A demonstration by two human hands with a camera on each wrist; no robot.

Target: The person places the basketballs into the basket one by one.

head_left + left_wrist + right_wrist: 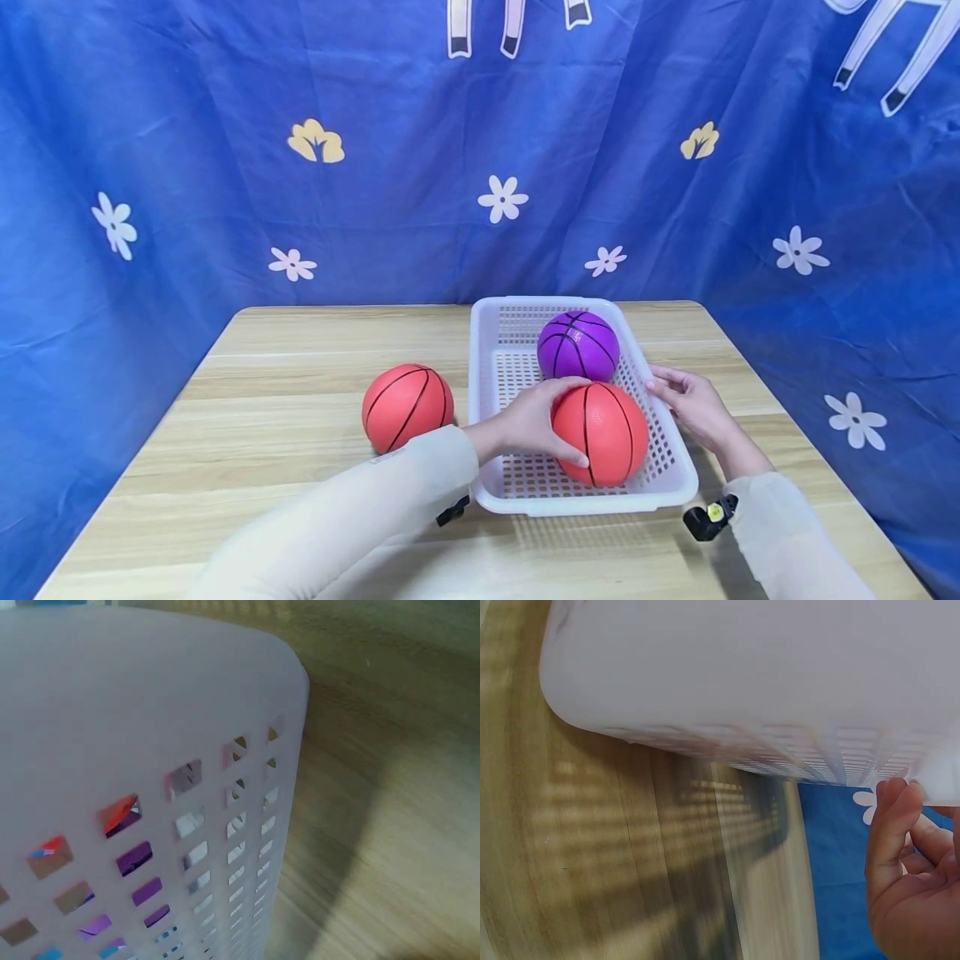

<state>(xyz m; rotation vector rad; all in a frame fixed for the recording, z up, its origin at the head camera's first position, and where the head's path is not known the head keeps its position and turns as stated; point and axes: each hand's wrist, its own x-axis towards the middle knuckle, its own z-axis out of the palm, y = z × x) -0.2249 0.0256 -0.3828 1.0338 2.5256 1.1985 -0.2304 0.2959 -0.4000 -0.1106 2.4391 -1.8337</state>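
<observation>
A white plastic basket (487, 358) with a perforated floor and walls stands on the table. Inside it, a purple ball with basketball lines (576, 346) sits toward the back and a red toy basketball (611, 433) toward the front. My left hand (536, 421) reaches over the basket's left wall and grips the red ball from its left, thumb low and fingers over the top. At the right wall my right hand (693, 408) pinches the basket's rim, as the right wrist view shows with the curled fingers (900, 817). The left wrist view has the basket's wall (150, 712) but no hand.
A second red toy basketball (407, 408) lies on the wooden table (300, 375), left of the basket. A blue curtain (375, 208) with white flowers hangs behind the table and along both sides.
</observation>
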